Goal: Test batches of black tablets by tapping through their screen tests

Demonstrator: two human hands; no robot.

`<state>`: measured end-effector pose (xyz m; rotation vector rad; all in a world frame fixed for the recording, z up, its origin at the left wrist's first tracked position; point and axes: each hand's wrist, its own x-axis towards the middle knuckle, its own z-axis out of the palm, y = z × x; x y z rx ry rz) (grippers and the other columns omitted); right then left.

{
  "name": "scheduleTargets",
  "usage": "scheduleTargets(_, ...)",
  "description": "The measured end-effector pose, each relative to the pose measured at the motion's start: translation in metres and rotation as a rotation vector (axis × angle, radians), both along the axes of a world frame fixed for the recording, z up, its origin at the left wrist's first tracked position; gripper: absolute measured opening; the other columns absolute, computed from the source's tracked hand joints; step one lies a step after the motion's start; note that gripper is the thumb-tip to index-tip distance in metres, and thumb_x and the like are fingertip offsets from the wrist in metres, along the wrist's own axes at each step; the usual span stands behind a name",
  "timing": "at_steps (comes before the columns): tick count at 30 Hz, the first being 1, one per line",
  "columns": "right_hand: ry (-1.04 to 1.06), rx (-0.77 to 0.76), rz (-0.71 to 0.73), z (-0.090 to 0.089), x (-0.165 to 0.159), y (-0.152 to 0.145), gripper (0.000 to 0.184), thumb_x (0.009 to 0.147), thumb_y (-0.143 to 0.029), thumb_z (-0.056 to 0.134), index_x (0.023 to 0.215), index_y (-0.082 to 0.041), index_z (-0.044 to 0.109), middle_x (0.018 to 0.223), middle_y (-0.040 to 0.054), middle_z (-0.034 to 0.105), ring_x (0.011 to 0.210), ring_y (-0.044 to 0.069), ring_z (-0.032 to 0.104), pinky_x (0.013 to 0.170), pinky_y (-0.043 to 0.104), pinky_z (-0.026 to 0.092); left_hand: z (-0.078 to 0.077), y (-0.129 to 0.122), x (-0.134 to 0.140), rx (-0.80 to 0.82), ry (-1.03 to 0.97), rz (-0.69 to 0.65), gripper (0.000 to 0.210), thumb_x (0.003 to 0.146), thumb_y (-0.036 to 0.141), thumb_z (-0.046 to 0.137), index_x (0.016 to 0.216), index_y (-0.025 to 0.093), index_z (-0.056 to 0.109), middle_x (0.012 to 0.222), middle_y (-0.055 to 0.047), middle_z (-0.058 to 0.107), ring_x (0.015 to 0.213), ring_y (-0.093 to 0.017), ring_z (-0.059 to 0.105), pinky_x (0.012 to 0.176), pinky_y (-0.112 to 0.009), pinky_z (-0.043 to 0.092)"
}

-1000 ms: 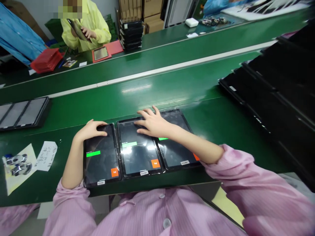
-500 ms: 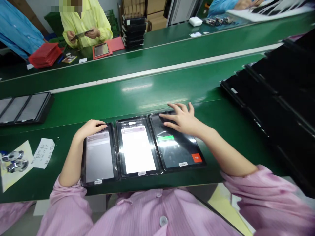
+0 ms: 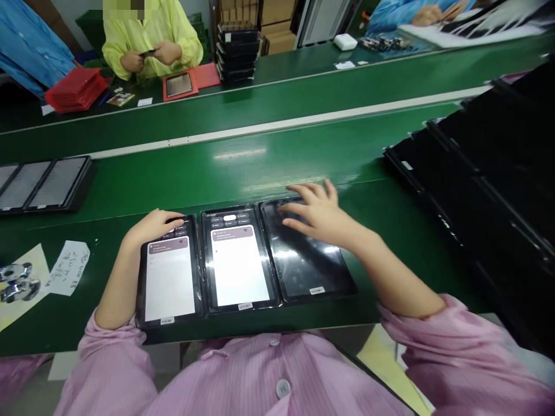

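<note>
Three tablets lie side by side in a black tray on the green table. My left hand [image 3: 154, 226] rests across the top of the left tablet [image 3: 170, 283], whose screen is lit white with a dark panel of buttons above. The middle tablet [image 3: 238, 266] shows a similar white page and panel; no hand is on it. Over the upper part of the right tablet [image 3: 310, 266] is my right hand [image 3: 318, 214], fingers spread, holding nothing. That screen is dark. Whether its fingertips touch the glass I cannot tell.
Stacked black trays [image 3: 477, 190] rise on the right. Another tray of tablets [image 3: 56, 184] sits at the left, near a handwritten note [image 3: 69, 267] and shiny metal parts [image 3: 19, 282]. Across the table, a person in yellow [image 3: 151, 40] handles a small item beside red sheets [image 3: 76, 89].
The right tablet's screen has gone from showing green and red blocks to dark. The left tablet's screen has brightened, with its button panel now visible. My hands stay in nearly the same places.
</note>
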<state>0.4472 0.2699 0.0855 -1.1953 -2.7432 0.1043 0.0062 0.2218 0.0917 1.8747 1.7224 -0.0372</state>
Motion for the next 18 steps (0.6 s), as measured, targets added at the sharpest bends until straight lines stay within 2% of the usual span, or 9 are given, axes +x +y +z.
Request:
scheduleTargets(3,-0.057,-0.028,0.125,-0.001,-0.044,-0.003,0.050,0.100,-0.058,0.047,0.140,-0.033,0.060,0.157,0.0168,0.040,0.144,0.042,0.034,0.111,0.081,0.016,0.002,-0.001,0.000,-0.009,-0.008,0.015,0.063,0.091,0.067,0.044,0.128,0.023,0.070,0.126,-0.006,0.072,0.110,-0.031,0.069,0.097,-0.037,0.051)
scheduleTargets(5,-0.090,-0.029,0.158,-0.006,-0.065,-0.003,0.052,0.099,-0.059,0.047,0.144,-0.034,0.057,0.159,0.0171,0.037,0.145,0.043,0.032,0.111,0.081,0.015,0.001,-0.001,-0.001,0.005,-0.005,0.007,0.062,0.090,0.067,0.048,0.127,0.024,0.071,0.128,-0.006,0.071,0.110,-0.031,0.069,0.095,-0.036,0.052)
scheduleTargets(7,-0.091,-0.008,0.161,-0.009,-0.071,0.000,0.053,0.099,-0.060,0.047,0.144,-0.035,0.056,0.161,0.0158,0.035,0.145,0.044,0.031,0.111,0.081,0.013,-0.001,0.000,-0.003,0.007,-0.014,-0.005,0.059,0.090,0.067,0.049,0.126,0.025,0.072,0.126,-0.005,0.072,0.109,-0.031,0.069,0.096,-0.036,0.052)
scheduleTargets(10,0.003,0.049,0.089,-0.012,-0.045,0.008,0.055,0.099,-0.062,0.043,0.144,-0.032,0.056,0.159,0.0157,0.037,0.144,0.041,0.032,0.113,0.078,0.011,-0.004,0.001,-0.006,0.028,-0.076,-0.023,0.060,0.096,0.066,0.035,0.122,0.027,0.074,0.126,-0.004,0.072,0.114,-0.030,0.068,0.100,-0.037,0.051)
scheduleTargets(12,0.102,0.080,-0.037,-0.017,-0.012,0.013,0.054,0.101,-0.060,0.036,0.134,-0.028,0.064,0.153,0.0161,0.044,0.141,0.039,0.036,0.115,0.074,0.013,-0.006,0.000,-0.008,0.047,-0.106,-0.024,0.064,0.098,0.065,0.027,0.120,0.027,0.074,0.128,-0.004,0.071,0.117,-0.030,0.066,0.102,-0.038,0.050)
scheduleTargets(15,0.269,0.081,-0.229,-0.030,0.034,0.015,0.056,0.104,-0.053,0.026,0.117,-0.027,0.074,0.140,0.0146,0.054,0.132,0.035,0.044,0.113,0.066,0.026,-0.008,-0.001,-0.009,0.052,-0.104,-0.003,0.065,0.097,0.068,0.027,0.120,0.029,0.074,0.127,-0.004,0.072,0.117,-0.030,0.066,0.102,-0.039,0.051)
scheduleTargets(18,0.357,0.054,-0.282,-0.049,0.058,0.017,0.053,0.102,-0.055,0.031,0.110,-0.032,0.078,0.137,0.0113,0.056,0.129,0.034,0.045,0.111,0.064,0.028,-0.006,-0.002,-0.010,0.050,-0.096,0.024,0.068,0.094,0.073,0.029,0.118,0.029,0.075,0.128,-0.004,0.071,0.119,-0.031,0.066,0.103,-0.039,0.052)
